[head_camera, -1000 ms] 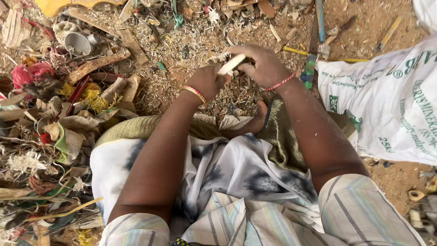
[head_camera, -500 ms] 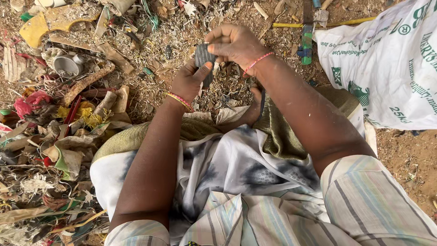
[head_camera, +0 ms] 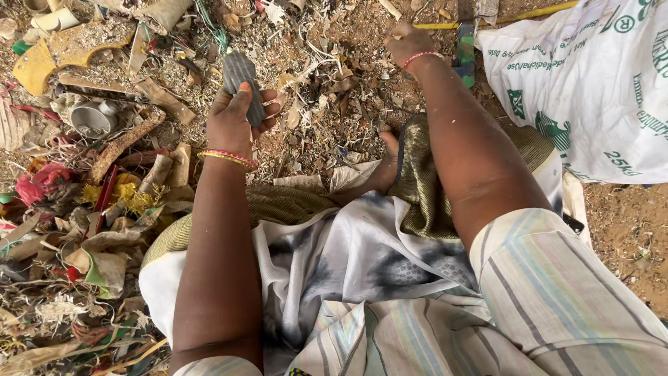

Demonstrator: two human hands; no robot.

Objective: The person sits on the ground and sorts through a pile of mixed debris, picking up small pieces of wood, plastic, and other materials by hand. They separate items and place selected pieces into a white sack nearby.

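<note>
Left hand [head_camera: 233, 122] raised, gripping a dark ridged piece [head_camera: 241, 85] — right hand [head_camera: 407, 43] curled, touching litter [head_camera: 327, 83]

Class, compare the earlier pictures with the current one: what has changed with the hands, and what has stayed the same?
The hands parted: the left hand now holds the dark ribbed piece alone, out to the left; the right hand let go and reached forward onto the debris. The white sack stayed at the right.

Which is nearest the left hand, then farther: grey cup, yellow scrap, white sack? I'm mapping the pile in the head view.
1. Grey cup, left of the left hand.
2. Yellow scrap, upper left corner.
3. White sack, far right.
</note>
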